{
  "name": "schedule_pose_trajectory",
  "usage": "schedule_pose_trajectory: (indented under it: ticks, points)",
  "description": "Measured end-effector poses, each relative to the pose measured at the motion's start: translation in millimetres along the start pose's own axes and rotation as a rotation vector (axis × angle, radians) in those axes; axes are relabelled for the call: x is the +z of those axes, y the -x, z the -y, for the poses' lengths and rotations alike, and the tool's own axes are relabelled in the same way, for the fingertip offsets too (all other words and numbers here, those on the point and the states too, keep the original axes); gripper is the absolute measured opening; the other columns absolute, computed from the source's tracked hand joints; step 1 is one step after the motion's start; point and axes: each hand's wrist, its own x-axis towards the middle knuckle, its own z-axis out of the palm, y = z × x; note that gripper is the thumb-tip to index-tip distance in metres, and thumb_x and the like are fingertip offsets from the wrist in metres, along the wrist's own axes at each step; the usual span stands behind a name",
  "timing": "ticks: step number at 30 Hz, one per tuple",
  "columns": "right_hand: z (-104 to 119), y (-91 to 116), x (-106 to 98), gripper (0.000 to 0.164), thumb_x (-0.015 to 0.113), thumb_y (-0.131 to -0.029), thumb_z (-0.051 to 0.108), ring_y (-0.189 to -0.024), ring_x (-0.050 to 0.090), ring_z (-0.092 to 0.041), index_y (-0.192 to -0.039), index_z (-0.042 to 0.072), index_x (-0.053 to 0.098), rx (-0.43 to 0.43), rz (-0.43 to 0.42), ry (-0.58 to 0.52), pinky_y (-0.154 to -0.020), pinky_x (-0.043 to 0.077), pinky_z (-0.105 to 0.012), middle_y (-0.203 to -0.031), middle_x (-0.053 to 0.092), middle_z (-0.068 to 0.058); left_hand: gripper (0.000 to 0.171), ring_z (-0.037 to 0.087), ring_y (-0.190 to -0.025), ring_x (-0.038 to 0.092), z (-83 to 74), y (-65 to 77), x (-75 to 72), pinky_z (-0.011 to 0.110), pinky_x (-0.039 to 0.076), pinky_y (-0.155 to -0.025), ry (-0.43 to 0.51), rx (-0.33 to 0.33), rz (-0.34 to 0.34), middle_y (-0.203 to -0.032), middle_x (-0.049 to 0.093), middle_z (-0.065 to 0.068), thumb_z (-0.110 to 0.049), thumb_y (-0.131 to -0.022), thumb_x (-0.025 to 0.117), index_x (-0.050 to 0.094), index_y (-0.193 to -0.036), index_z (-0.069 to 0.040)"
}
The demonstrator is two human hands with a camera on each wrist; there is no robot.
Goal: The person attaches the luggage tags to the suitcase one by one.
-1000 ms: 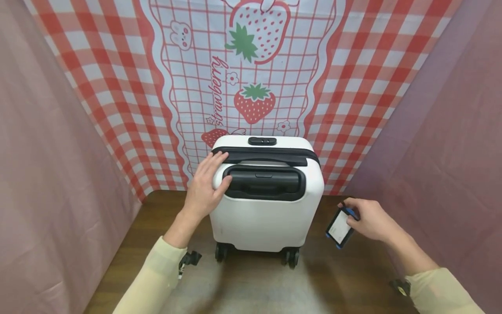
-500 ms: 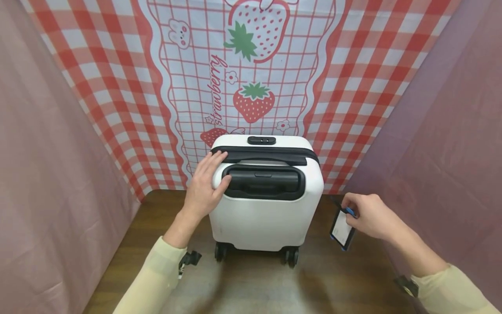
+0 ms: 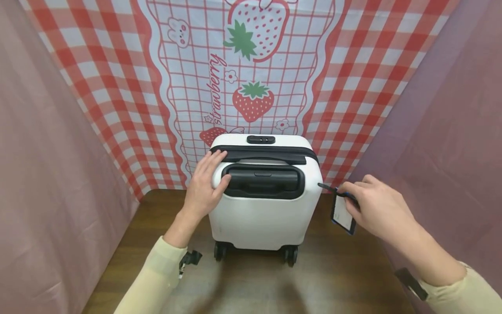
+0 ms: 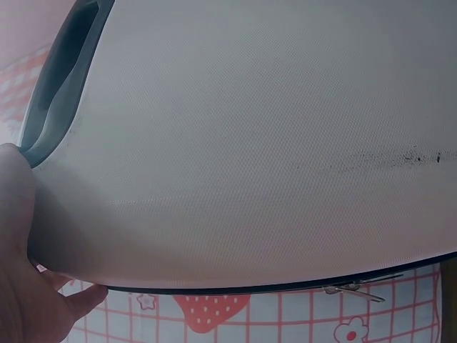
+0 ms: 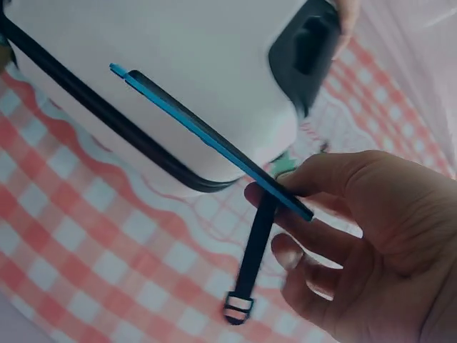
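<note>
A white hard-shell suitcase (image 3: 255,224) stands upright on its wheels, with its black top handle (image 3: 262,156) and recessed pull handle (image 3: 263,181) facing up and toward me. My left hand (image 3: 201,187) rests on its upper left corner, fingers stretched over the top and thumb at the edge of the recess. Off the right side, my right hand (image 3: 378,209) pinches a black luggage tag (image 3: 343,214) with blue edging and a white card. In the right wrist view the tag appears edge-on, and its black strap (image 5: 255,250) with a small buckle (image 5: 238,307) hangs free.
The suitcase stands on a brown wooden table (image 3: 157,226). Behind it hangs a red-and-white checked cloth (image 3: 357,87) with strawberries. Pink curtains (image 3: 51,174) enclose both sides. A black combination lock (image 3: 260,139) sits on the suitcase top, and zipper pulls (image 4: 357,291) show on its side.
My right hand has risen and come slightly inward with the luggage tag, and the strap now points toward the suitcase's right corner. My left hand stays in place.
</note>
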Motion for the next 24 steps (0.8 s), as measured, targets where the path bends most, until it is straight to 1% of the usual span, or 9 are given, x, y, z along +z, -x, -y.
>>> schedule_pose_trajectory:
  ticks: [2, 4, 6, 8, 11, 13, 16, 20, 24]
  points:
    - [3, -5, -3, 0.022, 0.082, -0.077, 0.004, -0.077, 0.061, -0.024, -0.097, 0.013, 0.079, -0.066, -0.053, 0.005, -0.058, 0.047, -0.042, -0.077, 0.074, -0.001, 0.061, 0.037, -0.158, 0.04, -0.1, -0.3, -0.1, 0.059, 0.037, -0.126, -0.003, 0.001, -0.002, -0.163, 0.052, 0.013, -0.037, -0.103, 0.065, 0.05, -0.158, -0.018]
    - [6, -9, -5, 0.023, 0.083, -0.075, 0.003, -0.077, 0.063, -0.025, -0.096, 0.011, 0.08, -0.119, -0.072, 0.007, -0.066, 0.049, -0.046, -0.079, 0.077, -0.003, 0.06, 0.037, -0.158, 0.04, -0.4, -0.4, -0.3, 0.059, 0.037, -0.126, -0.004, 0.0, -0.001, -0.163, 0.052, 0.013, -0.037, -0.103, 0.065, 0.051, -0.158, -0.018]
    - [8, -13, -7, 0.023, 0.084, -0.075, 0.003, -0.074, 0.064, -0.023, -0.096, 0.01, 0.081, -0.145, -0.071, 0.012, -0.068, 0.049, -0.045, -0.078, 0.076, -0.003, 0.06, 0.037, -0.157, 0.04, -0.5, -0.4, -0.2, 0.06, 0.038, -0.126, -0.005, -0.001, 0.001, -0.163, 0.052, 0.013, -0.038, -0.103, 0.065, 0.051, -0.158, -0.018]
    - [11, -17, -8, 0.023, 0.084, -0.075, 0.003, -0.07, 0.063, -0.022, -0.096, 0.01, 0.081, -0.166, -0.065, 0.026, -0.067, 0.048, -0.043, -0.077, 0.075, -0.003, 0.061, 0.037, -0.158, 0.04, -0.6, -0.2, 0.2, 0.06, 0.038, -0.125, -0.004, -0.001, 0.004, -0.163, 0.052, 0.013, -0.038, -0.103, 0.065, 0.05, -0.158, -0.019]
    - [16, -24, -11, 0.022, 0.086, -0.074, 0.003, -0.07, 0.063, -0.023, -0.095, 0.008, 0.082, -0.19, -0.063, 0.048, -0.064, 0.045, -0.039, -0.077, 0.075, -0.005, 0.061, 0.037, -0.158, 0.04, -0.4, 0.2, 0.9, 0.06, 0.039, -0.125, -0.002, -0.003, 0.008, -0.163, 0.052, 0.013, -0.038, -0.103, 0.065, 0.05, -0.158, -0.019]
    - [19, -29, -14, 0.022, 0.088, -0.074, 0.004, -0.072, 0.065, -0.025, -0.095, 0.007, 0.082, -0.199, -0.064, 0.063, -0.064, 0.045, -0.039, -0.079, 0.077, -0.007, 0.061, 0.037, -0.158, 0.039, -0.4, 0.5, 1.2, 0.06, 0.038, -0.125, -0.002, -0.004, 0.01, -0.163, 0.052, 0.012, -0.039, -0.103, 0.065, 0.05, -0.159, -0.019]
    - [26, -38, -17, 0.022, 0.089, -0.074, 0.006, -0.074, 0.066, -0.027, -0.095, 0.005, 0.082, -0.214, -0.067, 0.081, -0.066, 0.048, -0.04, -0.08, 0.076, -0.009, 0.061, 0.036, -0.158, 0.039, -0.3, 0.9, 1.0, 0.06, 0.038, -0.125, -0.003, -0.006, 0.011, -0.164, 0.051, 0.012, -0.038, -0.103, 0.065, 0.05, -0.159, -0.019]
    - [34, -52, -21, 0.018, 0.088, -0.076, 0.006, -0.071, 0.066, -0.027, -0.093, 0.005, 0.081, -0.237, -0.076, 0.096, -0.069, 0.053, -0.042, -0.077, 0.074, -0.01, 0.061, 0.036, -0.158, 0.039, -0.1, 0.8, 0.0, 0.059, 0.038, -0.126, -0.004, -0.005, 0.012, -0.164, 0.051, 0.012, -0.038, -0.104, 0.065, 0.05, -0.159, -0.019]
    - [40, -68, -22, 0.018, 0.089, -0.077, 0.009, -0.066, 0.065, -0.027, -0.092, 0.005, 0.081, -0.235, -0.048, 0.117, -0.067, 0.058, -0.042, -0.074, 0.072, -0.011, 0.061, 0.036, -0.158, 0.04, -0.9, 0.2, -1.0, 0.059, 0.038, -0.126, -0.003, -0.003, 0.013, -0.164, 0.051, 0.012, -0.038, -0.103, 0.064, 0.05, -0.159, -0.018]
